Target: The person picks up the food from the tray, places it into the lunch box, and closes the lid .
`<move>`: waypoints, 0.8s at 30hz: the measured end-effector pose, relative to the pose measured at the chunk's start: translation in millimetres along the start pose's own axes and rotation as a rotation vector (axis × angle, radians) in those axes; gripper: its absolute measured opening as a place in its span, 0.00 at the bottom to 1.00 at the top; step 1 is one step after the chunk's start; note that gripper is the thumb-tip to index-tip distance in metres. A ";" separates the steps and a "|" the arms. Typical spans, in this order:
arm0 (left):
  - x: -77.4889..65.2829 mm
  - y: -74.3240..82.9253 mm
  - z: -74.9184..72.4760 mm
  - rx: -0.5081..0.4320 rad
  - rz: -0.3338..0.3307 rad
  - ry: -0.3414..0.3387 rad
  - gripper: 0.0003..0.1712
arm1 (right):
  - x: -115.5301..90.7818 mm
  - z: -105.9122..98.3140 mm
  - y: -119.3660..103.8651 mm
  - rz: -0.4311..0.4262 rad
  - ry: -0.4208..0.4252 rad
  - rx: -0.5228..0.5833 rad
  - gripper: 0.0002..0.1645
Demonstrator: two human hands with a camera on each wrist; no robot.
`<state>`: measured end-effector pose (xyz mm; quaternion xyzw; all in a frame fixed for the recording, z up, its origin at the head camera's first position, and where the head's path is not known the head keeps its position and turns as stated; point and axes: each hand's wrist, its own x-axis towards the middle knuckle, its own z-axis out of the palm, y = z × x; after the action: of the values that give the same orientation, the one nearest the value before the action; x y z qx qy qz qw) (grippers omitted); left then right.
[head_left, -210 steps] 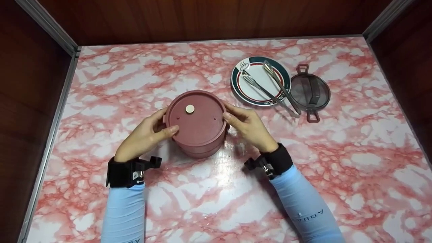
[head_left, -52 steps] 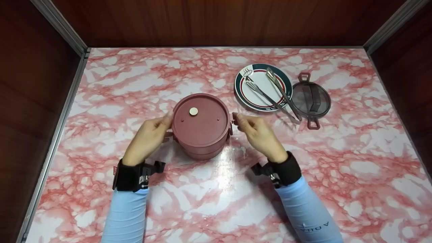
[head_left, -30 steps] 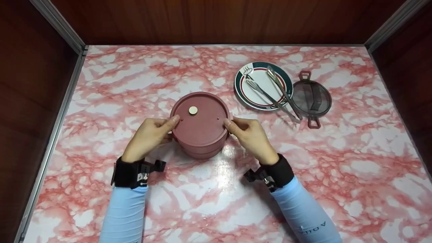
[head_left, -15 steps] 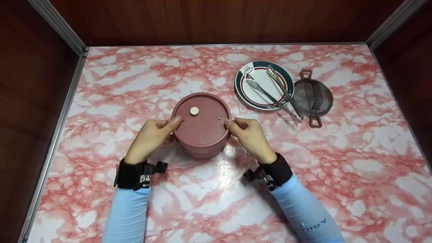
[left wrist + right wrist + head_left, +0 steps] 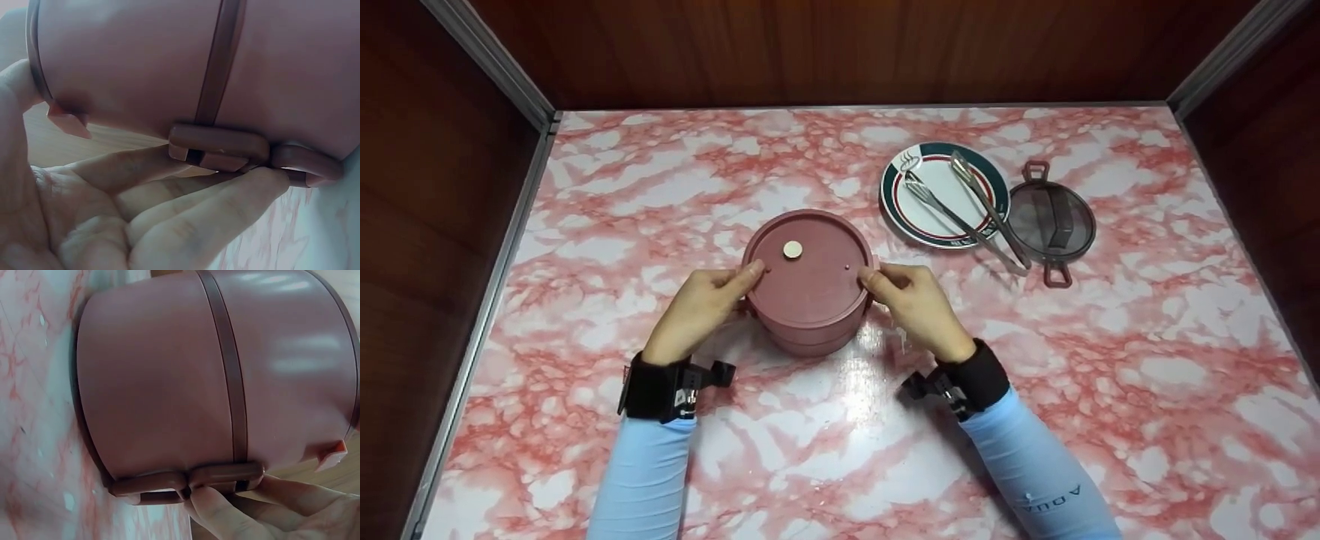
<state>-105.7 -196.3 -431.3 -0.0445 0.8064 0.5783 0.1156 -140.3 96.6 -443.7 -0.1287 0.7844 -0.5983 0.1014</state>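
A round dusty-red two-tier lunch box (image 5: 810, 300) stands on the table, its lid carrying a cream round button (image 5: 793, 250). My left hand (image 5: 697, 311) holds its left side, thumb over the lid's edge. In the left wrist view, my fingers reach under a loop-shaped side handle (image 5: 219, 147), below a small lid flap (image 5: 68, 121). My right hand (image 5: 919, 304) grips the opposite side, its thumb also over the lid edge. The right wrist view has fingertips at another loop handle (image 5: 225, 475) by the dark middle band (image 5: 228, 354). The lid flap (image 5: 332, 455) there sticks outward.
Behind and to the right is a green-rimmed white plate (image 5: 937, 214) with metal tongs (image 5: 997, 225) lying across it. Beside it lies a see-through lid (image 5: 1054, 221) with two red handles. Dark wooden panels (image 5: 855, 52) bound the table.
Both thumbs have come onto the lid's edge since 1.7 seconds ago, and the right hand has moved inward from the flap. Over the last half second the hands and lunch box barely change.
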 end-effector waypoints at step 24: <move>11.7 0.3 50.8 -0.018 0.181 0.023 0.32 | 1.3 -69.5 -5.1 0.051 -0.127 -0.208 0.23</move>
<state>-110.3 -147.6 -449.2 0.0209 0.8033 0.5928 0.0532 -162.8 158.3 -420.5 -0.1559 0.8372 -0.5016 0.1521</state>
